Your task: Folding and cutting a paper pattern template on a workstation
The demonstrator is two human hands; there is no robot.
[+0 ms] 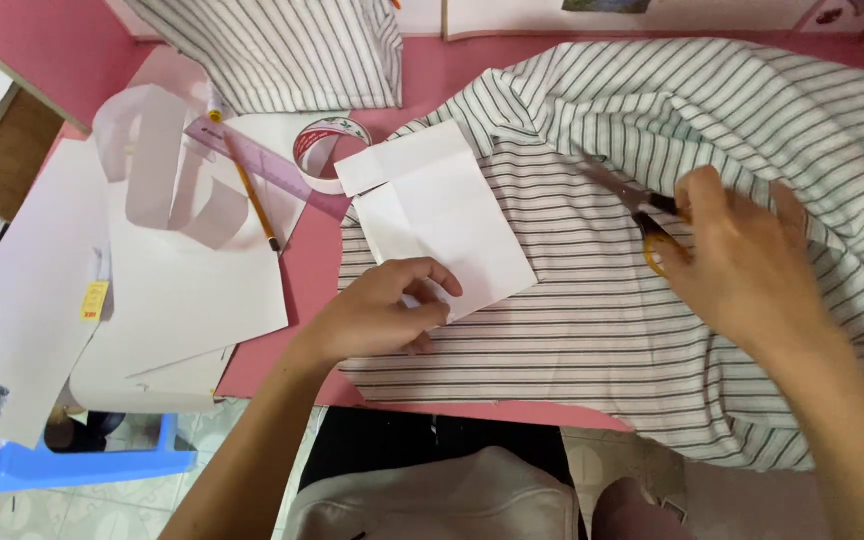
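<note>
— Striped fabric (652, 300) is lying across the pink table (302, 260); how's it going?
— I'm pinning the white paper pattern (442, 225) flat with my left hand (382, 310), gripping orange-handled scissors (642, 215) in my right hand (742, 260). No cut is showing around the pattern yet.

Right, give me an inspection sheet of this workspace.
Surface: pink table, mostly covered.
Job's things: striped fabric spread flat; white paper pattern lying on it; orange-handled scissors.
Clutter: loose paper sheets, curled paper strip, pencil, purple ruler, tape roll, second striped piece.
Hands: left hand pressing the pattern; right hand gripping the scissors.
Cables: nothing seen.
Surroundings: blue stool, tiled floor.
</note>
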